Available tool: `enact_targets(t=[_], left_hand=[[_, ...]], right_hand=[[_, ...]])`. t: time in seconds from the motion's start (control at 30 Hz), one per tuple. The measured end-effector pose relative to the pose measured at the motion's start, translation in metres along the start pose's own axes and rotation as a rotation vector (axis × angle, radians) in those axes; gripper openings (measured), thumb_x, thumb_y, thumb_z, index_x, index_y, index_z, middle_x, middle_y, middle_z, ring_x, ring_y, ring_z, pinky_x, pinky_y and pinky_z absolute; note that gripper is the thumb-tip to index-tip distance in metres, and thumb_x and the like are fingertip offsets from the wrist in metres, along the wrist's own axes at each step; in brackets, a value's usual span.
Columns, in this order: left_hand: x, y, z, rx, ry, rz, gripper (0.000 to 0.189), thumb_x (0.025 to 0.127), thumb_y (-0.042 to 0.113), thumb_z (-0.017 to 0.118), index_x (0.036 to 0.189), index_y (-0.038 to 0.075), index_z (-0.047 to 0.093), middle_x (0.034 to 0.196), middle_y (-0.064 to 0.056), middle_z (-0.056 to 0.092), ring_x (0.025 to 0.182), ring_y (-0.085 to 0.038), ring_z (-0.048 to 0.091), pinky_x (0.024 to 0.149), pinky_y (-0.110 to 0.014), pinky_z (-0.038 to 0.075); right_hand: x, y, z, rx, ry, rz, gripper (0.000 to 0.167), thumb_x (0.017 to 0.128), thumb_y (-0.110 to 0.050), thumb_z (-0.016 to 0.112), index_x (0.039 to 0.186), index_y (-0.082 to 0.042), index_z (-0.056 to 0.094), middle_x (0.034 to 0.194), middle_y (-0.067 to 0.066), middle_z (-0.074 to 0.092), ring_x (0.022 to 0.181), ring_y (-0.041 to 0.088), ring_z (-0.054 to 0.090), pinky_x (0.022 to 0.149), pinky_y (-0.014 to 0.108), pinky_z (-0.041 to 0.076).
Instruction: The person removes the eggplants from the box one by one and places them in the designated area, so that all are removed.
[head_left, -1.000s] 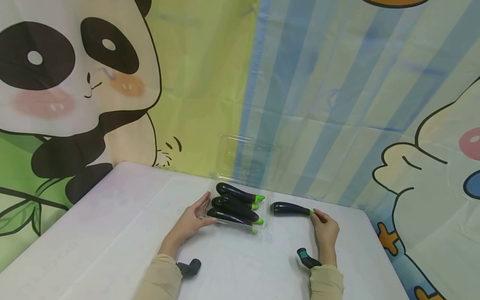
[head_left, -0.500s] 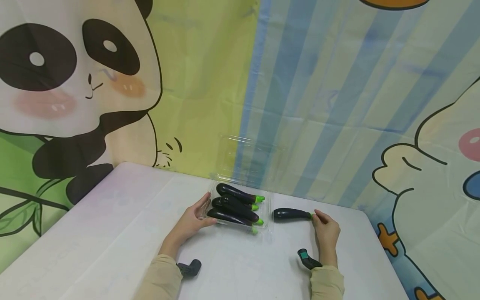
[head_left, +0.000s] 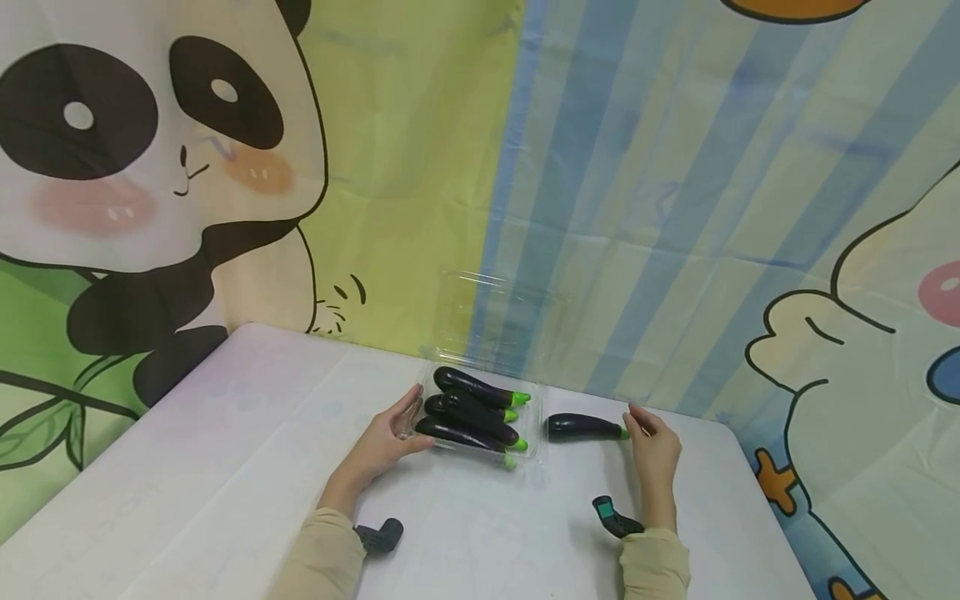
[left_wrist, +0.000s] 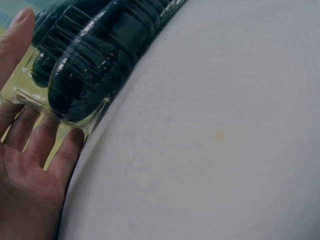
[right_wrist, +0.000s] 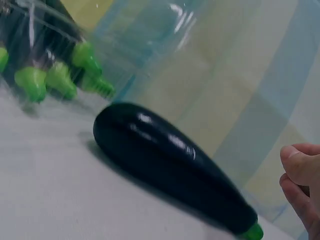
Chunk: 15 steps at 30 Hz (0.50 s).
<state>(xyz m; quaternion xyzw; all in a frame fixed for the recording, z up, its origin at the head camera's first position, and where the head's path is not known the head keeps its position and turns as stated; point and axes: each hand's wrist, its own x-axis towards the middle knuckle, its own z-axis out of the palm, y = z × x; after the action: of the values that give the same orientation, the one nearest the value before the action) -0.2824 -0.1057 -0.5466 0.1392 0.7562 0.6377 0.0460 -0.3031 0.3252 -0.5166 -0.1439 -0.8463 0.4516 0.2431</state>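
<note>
Several dark eggplants (head_left: 472,385) with green stems lie in a clear plastic clamshell container (head_left: 534,454), its lid standing up behind. My left hand (head_left: 386,437) holds the container's left end, thumb at the near side. In the left wrist view, the fingers (left_wrist: 67,152) touch the clear end wall. One more eggplant (head_left: 581,427) lies on the table right of the container, stem pointing right. My right hand (head_left: 654,446) hovers beside that stem, fingers loosely bent and holding nothing. The right wrist view shows a gap between the hand (right_wrist: 302,172) and the eggplant (right_wrist: 170,165).
The white table (head_left: 480,533) runs back to a cartoon-printed curtain (head_left: 405,167) close behind the container's raised lid (head_left: 495,321). A black wrist device (head_left: 381,536) sits on the left wrist and another black device (head_left: 617,518) on the right.
The loose eggplant has shifted slightly toward me and rests on the table. My right hand has come off its stem and risen a little. The left hand stays on the container.
</note>
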Motion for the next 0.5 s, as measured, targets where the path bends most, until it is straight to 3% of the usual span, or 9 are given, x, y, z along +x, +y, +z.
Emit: enact_targets(t=[0.03,0.27,0.5], left_hand=[[0.0,0.0,0.0,0.001,0.0,-0.004,0.1,0.075,0.032,0.081,0.153,0.023,0.019,0.158,0.009,0.019,0.145,-0.01,0.02,0.118,-0.032,0.019],[0.0,0.0,0.0,0.0,0.001,-0.006,0.101,0.074,0.034,0.081,0.153,0.024,0.019,0.158,0.009,0.019,0.145,-0.011,0.02,0.119,-0.034,0.019],[0.0,0.001,0.0,0.003,0.007,-0.019,0.101,0.073,0.034,0.081,0.152,0.024,0.019,0.158,0.009,0.019,0.146,-0.011,0.019,0.12,-0.036,0.018]], right_hand=[[0.0,-0.005,0.0,0.021,-0.007,-0.005,0.031,0.09,-0.023,0.066,0.117,-0.008,0.068,0.118,0.011,0.067,0.114,0.023,0.061,0.073,-0.006,0.04],[-0.006,-0.04,0.006,0.178,-0.059,-0.067,0.035,0.087,-0.022,0.069,0.119,-0.008,0.066,0.12,0.012,0.066,0.11,0.016,0.063,0.078,0.0,0.047],[-0.012,-0.058,0.016,0.221,-0.129,-0.159,0.036,0.086,-0.018,0.07,0.12,-0.006,0.065,0.12,0.014,0.065,0.114,0.027,0.061,0.08,0.001,0.047]])
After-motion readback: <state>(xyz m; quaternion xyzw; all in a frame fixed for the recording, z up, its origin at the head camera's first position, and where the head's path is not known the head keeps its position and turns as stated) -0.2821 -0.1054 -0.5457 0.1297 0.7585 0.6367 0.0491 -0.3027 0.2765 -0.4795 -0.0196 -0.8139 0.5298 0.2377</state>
